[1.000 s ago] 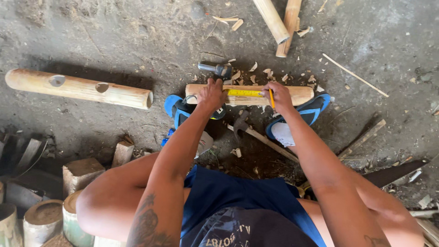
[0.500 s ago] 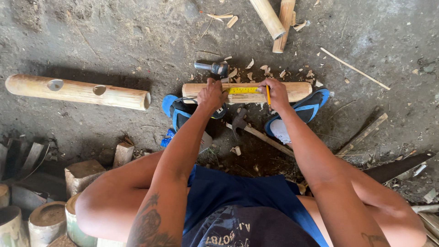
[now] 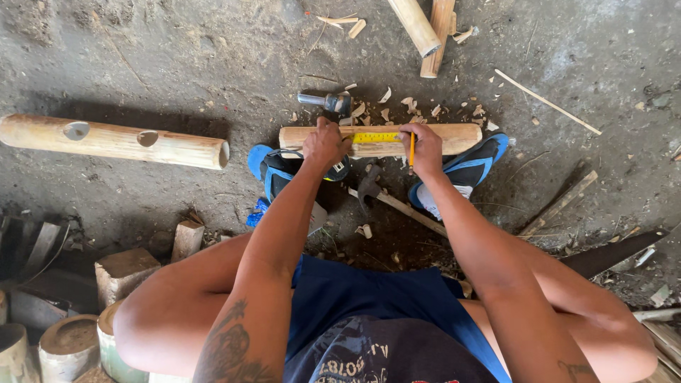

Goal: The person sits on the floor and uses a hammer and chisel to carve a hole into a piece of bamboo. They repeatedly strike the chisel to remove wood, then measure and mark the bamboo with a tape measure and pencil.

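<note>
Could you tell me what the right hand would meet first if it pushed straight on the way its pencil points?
The right hand points its pencil down at the short bamboo piece, already touching or nearly so.

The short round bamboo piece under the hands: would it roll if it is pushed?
The short round bamboo piece probably rolls easily, being cylindrical; here both blue shoes and the left hand seem to steady it. It looks stiff, and likely hollow and light, like the long holed bamboo tube.

Bare dirt floor [image 3: 177, 57] lay open beyond the short bamboo piece [image 3: 454, 136]; a hammer [image 3: 328, 102] and wood chips [image 3: 404, 106] crowded its far edge, a long holed bamboo pole [image 3: 113, 142] blocked the left
</note>
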